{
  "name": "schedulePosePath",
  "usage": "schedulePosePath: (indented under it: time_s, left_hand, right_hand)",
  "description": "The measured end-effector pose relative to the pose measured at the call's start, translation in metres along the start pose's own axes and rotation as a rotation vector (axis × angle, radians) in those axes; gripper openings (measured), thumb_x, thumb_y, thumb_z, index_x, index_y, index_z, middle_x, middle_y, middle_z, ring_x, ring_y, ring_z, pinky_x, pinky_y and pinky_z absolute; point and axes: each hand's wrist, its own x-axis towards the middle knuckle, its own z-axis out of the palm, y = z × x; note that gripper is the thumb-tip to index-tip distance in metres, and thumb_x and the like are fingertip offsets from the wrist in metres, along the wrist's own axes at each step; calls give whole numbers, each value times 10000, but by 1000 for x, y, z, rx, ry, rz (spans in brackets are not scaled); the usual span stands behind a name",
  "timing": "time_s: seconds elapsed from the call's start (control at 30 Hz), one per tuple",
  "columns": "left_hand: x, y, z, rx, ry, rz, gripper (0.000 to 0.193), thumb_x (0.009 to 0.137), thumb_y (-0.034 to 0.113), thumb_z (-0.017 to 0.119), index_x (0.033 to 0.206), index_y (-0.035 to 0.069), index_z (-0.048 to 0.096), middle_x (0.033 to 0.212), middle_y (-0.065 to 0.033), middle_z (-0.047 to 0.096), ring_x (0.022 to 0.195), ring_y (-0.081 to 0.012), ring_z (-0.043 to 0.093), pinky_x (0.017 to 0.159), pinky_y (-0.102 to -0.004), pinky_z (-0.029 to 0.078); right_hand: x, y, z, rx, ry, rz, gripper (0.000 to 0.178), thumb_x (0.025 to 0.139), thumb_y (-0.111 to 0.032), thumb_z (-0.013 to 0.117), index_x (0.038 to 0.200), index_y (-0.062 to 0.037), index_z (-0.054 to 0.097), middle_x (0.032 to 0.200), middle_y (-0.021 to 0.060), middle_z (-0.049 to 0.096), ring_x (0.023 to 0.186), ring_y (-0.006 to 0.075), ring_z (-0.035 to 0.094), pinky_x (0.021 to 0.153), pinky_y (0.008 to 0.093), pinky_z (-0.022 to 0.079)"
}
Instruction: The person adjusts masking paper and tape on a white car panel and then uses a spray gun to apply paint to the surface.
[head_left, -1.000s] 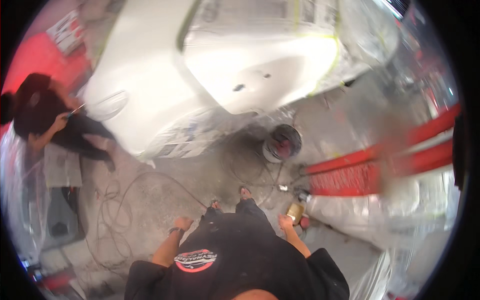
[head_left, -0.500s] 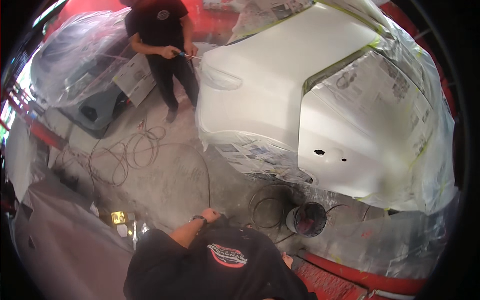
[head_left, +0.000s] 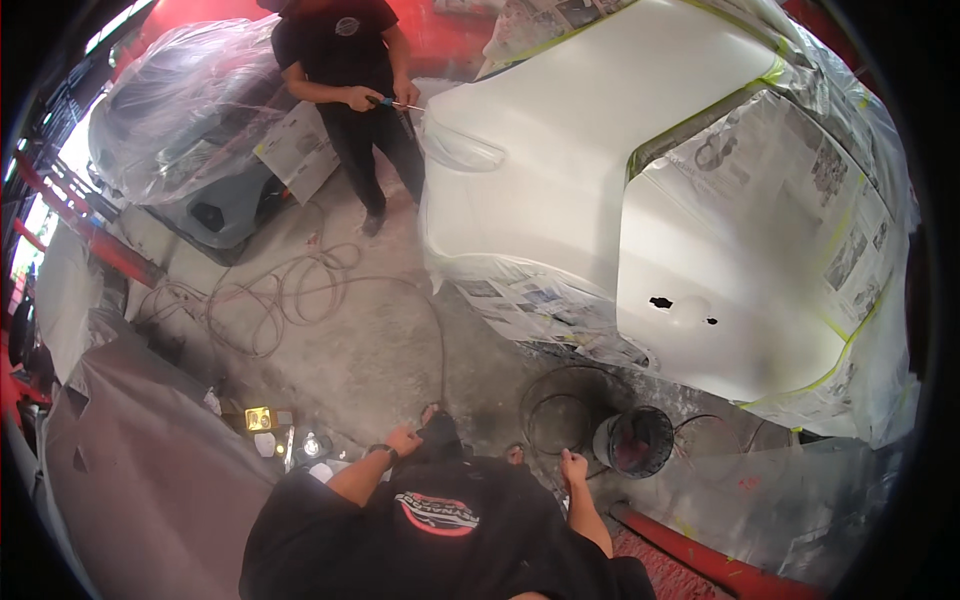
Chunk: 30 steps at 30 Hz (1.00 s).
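My left hand (head_left: 404, 440), below a dark wristband, hangs beside my dark trouser leg with its fingers curled in. Whether anything is in it is too small to tell. My right hand (head_left: 573, 468) is held out at my other side, its fingers closed; what they hold, if anything, is hidden. Nearest to it stands a dark bucket (head_left: 640, 442) with reddish stuff inside. Ahead to the right is a white car body (head_left: 540, 150), masked with newspaper, yellow-green tape and clear film. Its door panel (head_left: 690, 270) has two dark holes.
At the car's far corner a person (head_left: 345, 80) in black holds a thin tool against it. Looped hose (head_left: 285, 295) lies across the floor. Small cans (head_left: 258, 418) sit to my left, near a grey cover (head_left: 150, 470). A film-wrapped car (head_left: 190, 110) stands far left.
My right hand and forearm have come out from beside my body into view. My left hand has shifted slightly left and down. The surroundings have slid right in the picture.
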Motion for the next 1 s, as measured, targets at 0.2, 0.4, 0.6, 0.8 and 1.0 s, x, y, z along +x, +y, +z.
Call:
schedulePosePath:
  time_s: [0.2, 0.4, 0.6, 0.8, 1.0]
  left_hand:
    - [24, -25, -23, 108, -65, 28, 445, 827, 488, 724, 983, 76, 790, 973, -202, 751, 962, -362, 719, 877, -442, 555]
    - [74, -95, -69, -167, 71, 44, 414, 859, 431, 726, 1009, 47, 764, 902, -176, 759, 786, -293, 741, 782, -393, 576]
    - [115, -182, -124, -255, 156, 32, 408, 879, 403, 734, 1022, 21, 734, 840, -118, 748, 666, -185, 719, 654, -343, 570]
    - [87, -221, -183, -522, 170, -183, 344, 901, 379, 598, 985, 83, 751, 995, -168, 740, 944, -369, 699, 841, -454, 543]
    - [73, -299, -166, 74, 126, -33, 195, 883, 225, 544, 861, 94, 686, 872, -145, 709, 789, -373, 690, 671, -504, 524]
  right_hand:
    - [-13, -32, 35, -156, 129, -72, 409, 942, -345, 705, 830, 48, 715, 667, 85, 654, 608, 170, 613, 578, 354, 489]
    - [-86, -79, 72, -293, 41, 145, 481, 907, -398, 695, 823, 74, 732, 728, 179, 703, 747, 295, 705, 702, 430, 529]
    - [-137, -148, 139, -373, -99, 147, 534, 922, -443, 651, 805, 74, 724, 710, 219, 702, 716, 366, 713, 703, 479, 532]
    - [-31, -190, 213, -514, -29, -79, 514, 896, -432, 678, 887, 78, 733, 751, 228, 709, 735, 305, 727, 668, 448, 525]
    - [19, -291, 273, -469, -15, -279, 469, 910, -421, 660, 862, 40, 729, 772, 235, 704, 773, 365, 722, 717, 453, 533]
